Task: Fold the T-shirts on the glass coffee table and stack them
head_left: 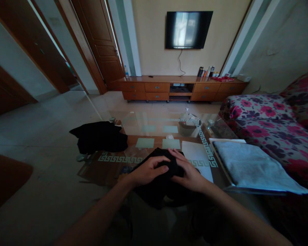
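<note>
A bunched black cloth, apparently a garment [154, 194], is at the near side of the glass table, between my two hands. My left hand [152, 169] grips it from the left, with the fingers bent over its top and the thumb alongside. From the right, my right hand [188, 172] holds the same cloth, its fingers reaching across the top and its thumb lower down. The dark folds hide what shape the garment has. Another black cloth [100, 136] lies crumpled at the table's left edge, apart from both hands.
The glass table [133, 159] has a patterned border and a lower shelf. A light blue cloth [254, 167] lies flat at its right, beside the floral sofa [267, 109]. Beyond stand a low wooden cabinet [156, 87] with bottles and a wall television [188, 30].
</note>
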{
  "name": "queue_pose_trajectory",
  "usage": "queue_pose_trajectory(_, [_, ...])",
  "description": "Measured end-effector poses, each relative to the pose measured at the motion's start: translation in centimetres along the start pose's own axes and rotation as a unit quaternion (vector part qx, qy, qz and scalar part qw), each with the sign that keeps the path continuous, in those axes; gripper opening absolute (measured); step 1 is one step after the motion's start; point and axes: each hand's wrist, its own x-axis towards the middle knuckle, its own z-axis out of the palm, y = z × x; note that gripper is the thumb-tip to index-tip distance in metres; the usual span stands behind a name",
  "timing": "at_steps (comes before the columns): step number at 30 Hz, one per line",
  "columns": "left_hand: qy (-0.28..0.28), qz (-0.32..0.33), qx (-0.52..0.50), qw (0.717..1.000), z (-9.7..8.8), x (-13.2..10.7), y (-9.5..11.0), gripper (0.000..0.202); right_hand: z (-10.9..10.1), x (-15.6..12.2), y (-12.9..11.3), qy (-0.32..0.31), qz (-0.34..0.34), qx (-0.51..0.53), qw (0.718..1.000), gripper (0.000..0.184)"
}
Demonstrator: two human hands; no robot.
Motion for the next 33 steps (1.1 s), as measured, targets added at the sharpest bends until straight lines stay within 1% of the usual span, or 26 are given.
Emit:
queue_pose_trajectory(1, [-0.007,-0.004,-0.007,1.000,0.0,-0.1,0.1,0.039,0.1,0.1,-0.1,-0.010,0.005,0.022,1.000,0.053])
queue_pose_trajectory(3, [-0.024,-0.031,-0.027,0.999,-0.1,-0.1,0.0,0.047,0.0,0.3,-0.1,0.009,0.043,0.077,0.996,0.034])
queue_pose_trajectory(5, [-0.047,-0.060,-0.015,0.997,-0.5,-0.1,-0.2,0.065,-0.5,0.5,-0.3,0.067,0.092,0.129,0.985,0.025])
queue_pose_trajectory(6, [-0.063,-0.068,0.011,0.996,-0.6,-0.1,-0.4,0.074,-0.8,0.6,-0.4,0.095,0.107,0.149,0.978,0.020])
queue_pose_trajectory(7, [-0.083,-0.074,0.048,0.993,-0.7,0.0,-0.6,0.079,-1.1,0.6,-0.6,0.120,0.114,0.161,0.973,0.013])
queue_pose_trajectory(8, [-0.102,-0.078,0.092,0.987,-0.8,0.1,-0.9,0.077,-1.4,0.7,-0.7,0.140,0.115,0.167,0.969,0.007])
queue_pose_trajectory(9, [-0.114,-0.081,0.142,0.980,-0.8,0.2,-1.2,0.069,-1.6,0.7,-0.7,0.160,0.113,0.168,0.966,0.003])
queue_pose_trajectory(10, [-0.114,-0.079,0.195,0.971,-0.8,0.3,-1.6,0.058,-1.9,0.6,-0.6,0.182,0.113,0.162,0.963,0.007])
queue_pose_trajectory(11, [-0.097,-0.069,0.246,0.962,-0.7,0.4,-2.0,0.048,-2.1,0.6,-0.4,0.207,0.116,0.153,0.959,0.011])
queue_pose_trajectory(13, [-0.024,-0.031,0.322,0.946,-0.8,0.6,-2.6,0.033,-2.7,0.5,0.3,0.269,0.133,0.137,0.944,0.014])
queue_pose_trajectory(14, [0.007,-0.011,0.333,0.943,-1.0,0.7,-2.7,0.029,-3.1,0.4,0.8,0.297,0.143,0.134,0.935,0.013])
queue_pose_trajectory(15, [0.026,0.004,0.325,0.945,-1.2,0.8,-2.8,0.027,-3.5,0.4,1.3,0.319,0.153,0.136,0.925,0.013])
queue_pose_trajectory(17, [0.034,0.013,0.275,0.961,-1.8,1.0,-2.6,0.028,-4.4,0.2,2.4,0.343,0.165,0.146,0.913,0.014])
queue_pose_trajectory(19, [0.050,0.010,0.232,0.971,-2.4,1.2,-2.3,0.030,-5.2,0.1,3.3,0.349,0.171,0.151,0.909,0.019])
queue_pose_trajectory(21, [0.088,0.012,0.239,0.967,-2.9,1.2,-2.2,0.027,-5.8,-0.2,4.0,0.352,0.171,0.131,0.911,0.027])
queue_pose_trajectory(22, [0.108,0.014,0.261,0.959,-3.1,1.1,-2.4,0.027,-6.0,-0.3,4.3,0.353,0.168,0.109,0.914,0.030])
queue_pose_trajectory(24, [0.150,0.012,0.325,0.934,-3.4,0.9,-3.0,0.029,-6.4,-0.6,4.6,0.359,0.154,0.037,0.920,0.035])
queue_pose_trajectory(26, [0.187,-0.008,0.382,0.905,-3.8,0.7,-3.9,0.039,-6.7,-1.0,4.5,0.363,0.116,-0.068,0.922,0.036])
queue_pose_trajectory(27, [0.199,-0.028,0.404,0.892,-3.9,0.6,-4.3,0.044,-6.8,-1.2,4.4,0.354,0.089,-0.124,0.923,0.034])
queue_pose_trajectory(29, [0.208,-0.087,0.442,0.868,-4.2,0.4,-5.0,0.046,-6.9,-1.6,3.8,0.304,0.028,-0.217,0.927,0.027])
queue_pose_trajectory(31, [0.197,-0.161,0.470,0.845,-4.5,0.2,-5.2,0.039,-6.9,-2.0,3.3,0.242,-0.016,-0.268,0.932,0.016])
queue_pose_trajectory(33, [0.176,-0.221,0.491,0.824,-4.9,0.1,-4.9,0.026,-6.9,-2.3,3.0,0.213,-0.033,-0.291,0.932,0.009])
